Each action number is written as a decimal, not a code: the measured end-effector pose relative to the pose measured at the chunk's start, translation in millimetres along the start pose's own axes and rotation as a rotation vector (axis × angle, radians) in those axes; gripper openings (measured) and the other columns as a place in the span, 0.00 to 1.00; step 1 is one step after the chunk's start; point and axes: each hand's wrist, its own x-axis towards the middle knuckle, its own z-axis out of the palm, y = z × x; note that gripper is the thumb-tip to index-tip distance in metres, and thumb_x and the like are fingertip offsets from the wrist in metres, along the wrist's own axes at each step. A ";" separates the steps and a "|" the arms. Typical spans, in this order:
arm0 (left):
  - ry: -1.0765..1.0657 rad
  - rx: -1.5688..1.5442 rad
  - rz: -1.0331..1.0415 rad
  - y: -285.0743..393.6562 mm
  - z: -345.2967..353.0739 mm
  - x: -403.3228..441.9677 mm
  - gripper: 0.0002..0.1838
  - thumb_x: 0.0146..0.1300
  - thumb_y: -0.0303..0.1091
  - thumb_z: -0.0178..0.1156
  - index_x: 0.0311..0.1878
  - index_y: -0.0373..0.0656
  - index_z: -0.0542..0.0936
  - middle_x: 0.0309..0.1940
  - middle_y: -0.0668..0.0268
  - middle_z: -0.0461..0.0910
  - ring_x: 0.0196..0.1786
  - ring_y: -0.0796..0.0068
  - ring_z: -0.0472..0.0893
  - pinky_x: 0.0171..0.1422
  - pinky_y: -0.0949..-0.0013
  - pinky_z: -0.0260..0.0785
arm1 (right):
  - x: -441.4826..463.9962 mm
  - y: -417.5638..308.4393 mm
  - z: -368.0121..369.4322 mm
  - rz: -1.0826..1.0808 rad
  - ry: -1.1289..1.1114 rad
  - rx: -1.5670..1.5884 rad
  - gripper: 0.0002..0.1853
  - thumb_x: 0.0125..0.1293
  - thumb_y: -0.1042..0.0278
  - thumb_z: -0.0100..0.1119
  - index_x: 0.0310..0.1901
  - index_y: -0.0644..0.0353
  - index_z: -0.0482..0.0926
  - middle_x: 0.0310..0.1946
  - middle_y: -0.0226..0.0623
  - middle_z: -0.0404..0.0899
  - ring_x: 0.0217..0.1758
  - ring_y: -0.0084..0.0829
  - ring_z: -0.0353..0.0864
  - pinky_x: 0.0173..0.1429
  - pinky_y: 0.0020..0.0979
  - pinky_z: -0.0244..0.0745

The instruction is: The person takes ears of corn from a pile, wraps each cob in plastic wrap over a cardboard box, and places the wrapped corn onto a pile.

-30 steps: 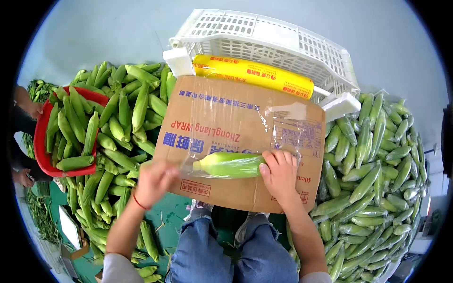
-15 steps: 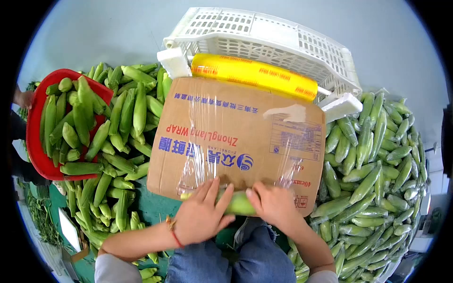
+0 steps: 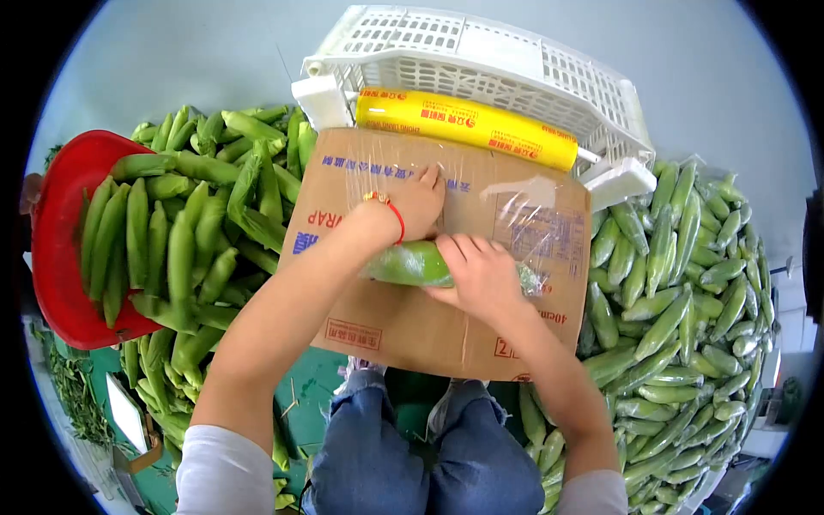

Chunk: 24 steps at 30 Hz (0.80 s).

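An ear of corn (image 3: 408, 263) in green husk lies crosswise on the middle of a cardboard box (image 3: 412, 330), with clear film around it bunching at its right end. My right hand (image 3: 485, 275) is closed over its right half. My left hand (image 3: 418, 202), a red string at its wrist, lies beyond the corn with fingers stretched over clear film on the cardboard. That film runs back to a yellow-printed wrap roll (image 3: 468, 124) on a rod at the box's far edge. My left forearm partly covers the corn's left end.
At left, another person's hand (image 3: 33, 193) is at a red basin (image 3: 64, 257) of unwrapped corn, tilted over a corn pile (image 3: 249, 129). A large heap of film-wrapped corn (image 3: 669, 343) lies right. A white plastic crate (image 3: 506, 60) stands behind the roll.
The corn has moved forward from the box's near edge to its middle. My left hand has left the corn and reached past it. The red basin has tipped further, its corn sliding onto the pile.
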 end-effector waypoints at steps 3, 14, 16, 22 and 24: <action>-0.081 -0.052 -0.060 8.6 -9.5 -2.3 0.46 0.55 0.43 0.68 0.67 0.21 0.60 0.72 0.36 0.53 0.74 0.43 0.57 0.77 0.59 0.56 | -8.9 -13.2 -12.1 -0.029 0.012 0.138 0.29 0.49 0.47 0.71 0.46 0.58 0.73 0.35 0.38 0.78 0.37 0.39 0.82 0.39 0.38 0.78; 0.768 -0.671 0.007 46.4 -3.6 -77.1 0.26 0.60 0.41 0.64 0.60 0.39 0.76 0.65 0.49 0.70 0.68 0.49 0.69 0.72 0.55 0.62 | -141.7 -38.6 -47.2 0.490 -0.349 1.003 0.37 0.62 0.42 0.62 0.63 0.62 0.68 0.44 0.44 0.80 0.39 0.38 0.85 0.42 0.37 0.81; 0.745 -0.885 0.111 91.9 -7.6 -107.2 0.28 0.61 0.35 0.61 0.65 0.42 0.73 0.69 0.49 0.65 0.71 0.47 0.66 0.74 0.50 0.58 | -112.4 -39.3 -60.7 0.947 -0.385 1.793 0.31 0.71 0.46 0.52 0.64 0.63 0.64 0.39 0.46 0.80 0.33 0.34 0.82 0.35 0.30 0.79; 0.828 -2.472 0.320 102.3 -18.9 -89.6 0.29 0.61 0.29 0.55 0.68 0.52 0.67 0.50 0.54 0.75 0.57 0.51 0.75 0.60 0.48 0.71 | -56.2 -90.2 -3.8 -0.107 -0.774 3.275 0.48 0.65 0.23 0.35 0.68 0.64 0.55 0.22 0.49 0.72 0.12 0.35 0.70 0.11 0.32 0.67; 0.553 -2.642 0.744 86.5 -13.7 -86.0 0.23 0.62 0.28 0.52 0.62 0.51 0.70 0.36 0.58 0.77 0.45 0.59 0.79 0.53 0.53 0.75 | -53.3 -89.6 -4.4 -0.065 -0.815 3.183 0.51 0.62 0.19 0.35 0.68 0.62 0.57 0.23 0.49 0.72 0.14 0.35 0.72 0.13 0.31 0.68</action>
